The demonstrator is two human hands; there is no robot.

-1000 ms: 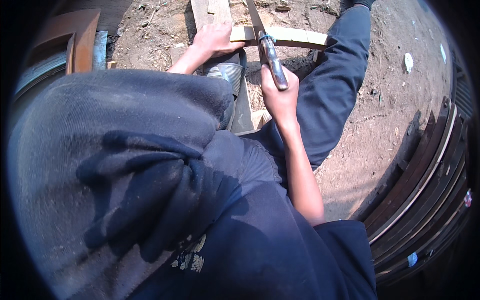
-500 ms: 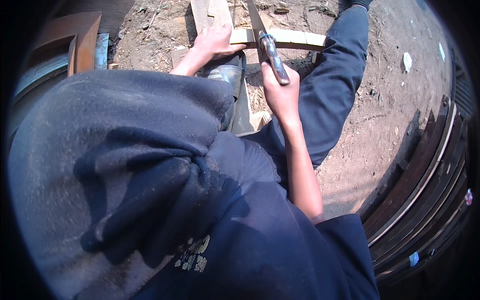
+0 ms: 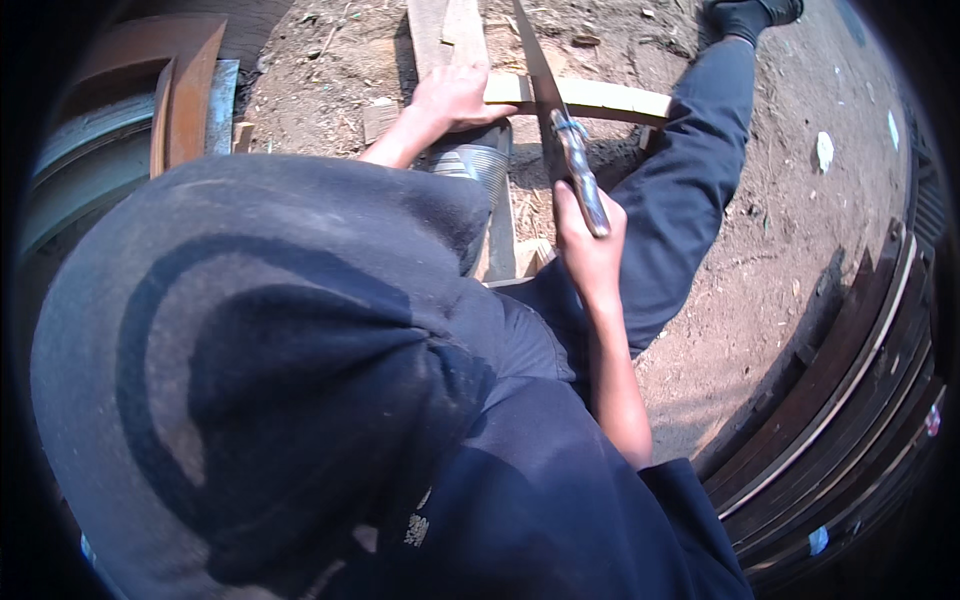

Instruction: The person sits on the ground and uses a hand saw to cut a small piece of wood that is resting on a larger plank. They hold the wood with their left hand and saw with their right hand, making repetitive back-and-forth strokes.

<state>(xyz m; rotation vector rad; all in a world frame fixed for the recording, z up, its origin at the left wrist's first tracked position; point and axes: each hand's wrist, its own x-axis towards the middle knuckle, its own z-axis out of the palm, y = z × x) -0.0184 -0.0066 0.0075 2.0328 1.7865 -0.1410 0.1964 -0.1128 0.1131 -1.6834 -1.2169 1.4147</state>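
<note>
My right hand (image 3: 592,240) is closed round the handle of a hand saw (image 3: 582,178), a glossy brown grip with blue binding near the blade. The blade points away from me and crosses a narrow, pale wooden strip (image 3: 625,98), slightly bent in the wide view. At the strip's left end my left hand (image 3: 452,98) grips it, fingers over the wood and partly hidden. Beneath that hand stands a dark support with ribbed, greyish wrapping (image 3: 470,165). The strip's right end reaches my outstretched leg (image 3: 690,170). How deep the blade sits in the wood cannot be made out.
A light board (image 3: 447,35) extends away beyond my left hand. Brown and blue wooden frames (image 3: 190,100) lean at the left. Long dark planks (image 3: 840,370) are stacked at the right. Chips and scraps lie on the dirt ground (image 3: 740,300).
My right hand has drawn the saw back toward my body along the cut line. My left hand keeps its hold on the strip. The whole view has shifted slightly.
</note>
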